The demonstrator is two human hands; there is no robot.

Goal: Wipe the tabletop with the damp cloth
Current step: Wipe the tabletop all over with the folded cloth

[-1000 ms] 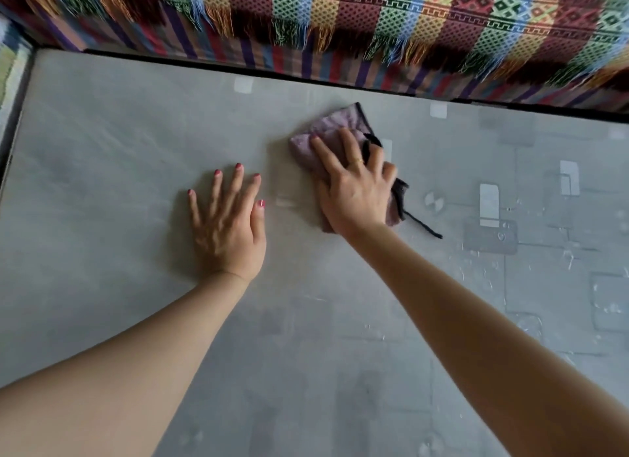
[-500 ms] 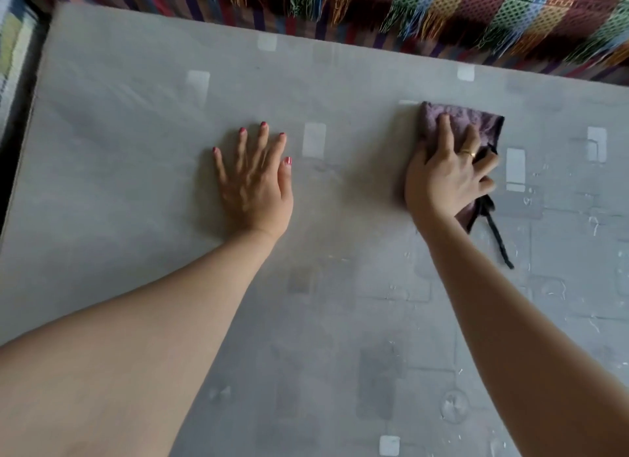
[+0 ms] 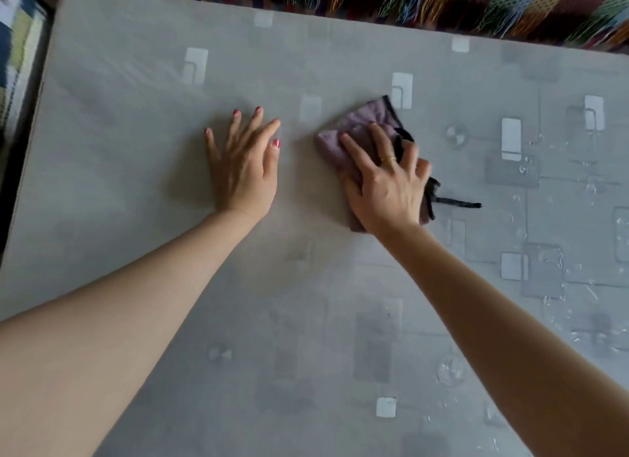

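Since the last frame the right hand point(image 3: 384, 187) has slid the cloth point(image 3: 357, 129) leftward, nearer the left hand point(image 3: 243, 170). The grey tabletop point(image 3: 136, 116) fills the frame. Left grip released, flat at centre; right fingers spread, pressing the purple cloth right of centre.

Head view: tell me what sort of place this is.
Probably a home living room. A grey patterned tabletop is wiped with a purple cloth under the right hand, and a colourful fringed woven throw drapes what may be a sofa beyond the far edge.
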